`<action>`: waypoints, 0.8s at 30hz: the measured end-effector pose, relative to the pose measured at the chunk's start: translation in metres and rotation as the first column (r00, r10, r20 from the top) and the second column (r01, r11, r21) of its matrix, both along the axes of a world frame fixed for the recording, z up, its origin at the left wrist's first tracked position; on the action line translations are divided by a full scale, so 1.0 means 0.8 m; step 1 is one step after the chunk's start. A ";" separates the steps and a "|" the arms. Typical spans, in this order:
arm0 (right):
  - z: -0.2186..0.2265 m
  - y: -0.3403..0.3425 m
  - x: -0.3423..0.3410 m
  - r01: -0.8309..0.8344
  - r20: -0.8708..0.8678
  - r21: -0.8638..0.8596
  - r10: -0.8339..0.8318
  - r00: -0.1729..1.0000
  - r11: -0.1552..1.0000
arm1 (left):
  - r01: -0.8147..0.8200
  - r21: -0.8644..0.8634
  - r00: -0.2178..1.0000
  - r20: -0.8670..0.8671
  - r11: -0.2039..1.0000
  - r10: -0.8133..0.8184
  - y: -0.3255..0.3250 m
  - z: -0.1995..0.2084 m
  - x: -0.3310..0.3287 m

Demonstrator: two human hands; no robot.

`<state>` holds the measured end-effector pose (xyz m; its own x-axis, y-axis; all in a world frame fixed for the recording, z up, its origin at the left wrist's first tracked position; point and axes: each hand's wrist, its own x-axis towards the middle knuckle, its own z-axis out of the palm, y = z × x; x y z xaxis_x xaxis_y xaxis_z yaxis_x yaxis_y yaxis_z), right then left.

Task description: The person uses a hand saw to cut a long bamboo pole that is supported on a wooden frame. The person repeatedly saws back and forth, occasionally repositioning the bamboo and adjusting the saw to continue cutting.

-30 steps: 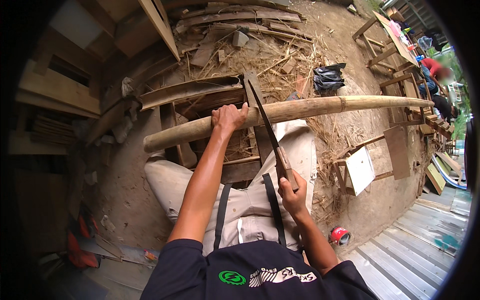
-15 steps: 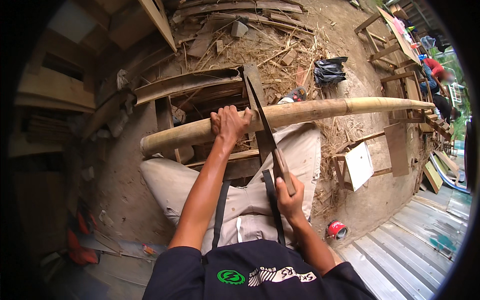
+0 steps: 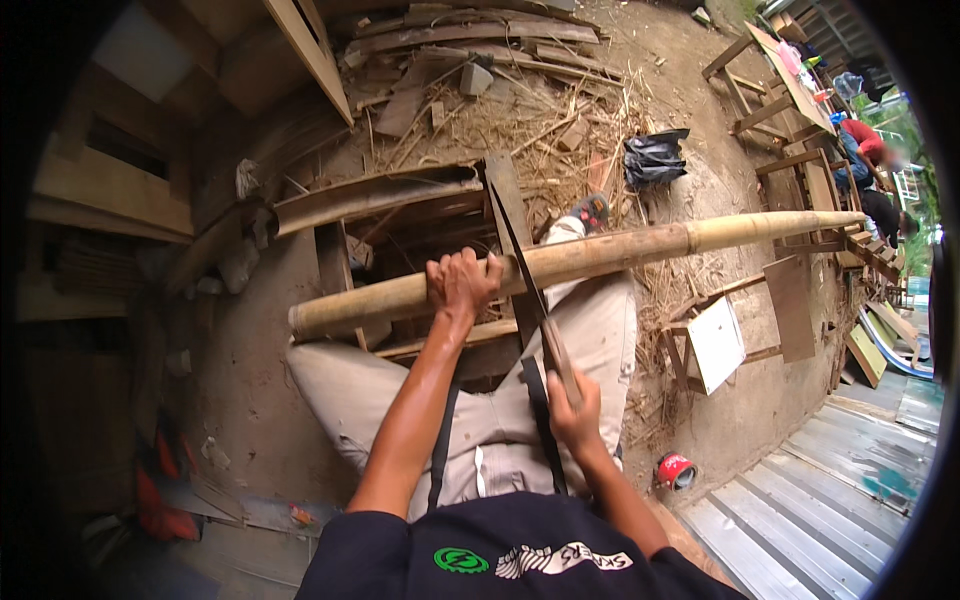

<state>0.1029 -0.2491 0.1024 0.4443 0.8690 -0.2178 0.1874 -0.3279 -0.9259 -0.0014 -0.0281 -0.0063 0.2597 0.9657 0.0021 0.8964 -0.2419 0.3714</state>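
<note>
A long bamboo pole [image 3: 620, 246] lies crosswise in front of me, over my lap and a wooden frame [image 3: 505, 185]. My left hand [image 3: 463, 285] grips the pole from above, left of its middle. In my right hand [image 3: 574, 411] is the wooden handle of a handsaw [image 3: 533, 284]. Its dark blade crosses the pole just right of my left hand and points away from me. The far side of the pole hides where the teeth meet it. A split bamboo half [image 3: 375, 195] rests on the frame beyond the pole.
Loose boards [image 3: 480, 40] and straw-like scraps lie on the ground ahead. A black plastic bag [image 3: 655, 157] sits at the far right, and a red can [image 3: 676, 471] by my right side. A white-topped small frame [image 3: 716, 345] stands right. Other people [image 3: 866, 150] are at far right.
My right hand and the saw have moved slightly toward me. The pole appears a little lower in the picture, with my left hand still on it.
</note>
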 end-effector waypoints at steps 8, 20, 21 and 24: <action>-0.033 0.023 -0.008 0.002 -0.010 0.078 -0.001 1.000 0.997 | -0.034 0.024 0.999 0.041 0.999 0.033 0.000 -0.010 0.001; -0.003 0.033 -0.013 0.027 -0.012 0.048 -0.027 1.000 0.998 | -0.039 0.085 0.998 0.061 0.996 0.034 0.005 -0.023 0.001; -0.016 0.046 -0.012 0.042 -0.113 0.109 -0.029 0.993 0.993 | -0.046 0.143 0.998 0.057 0.989 0.038 0.000 -0.023 0.000; -0.021 0.024 -0.009 0.039 -0.067 0.116 -0.031 0.997 0.993 | -0.018 0.074 0.999 0.031 0.997 0.016 0.003 -0.017 0.000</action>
<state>0.0954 -0.2302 0.0856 0.4631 0.8743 -0.1453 0.1157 -0.2221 -0.9681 -0.0011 -0.0257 -0.0199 0.2419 0.9669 0.0818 0.8894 -0.2546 0.3796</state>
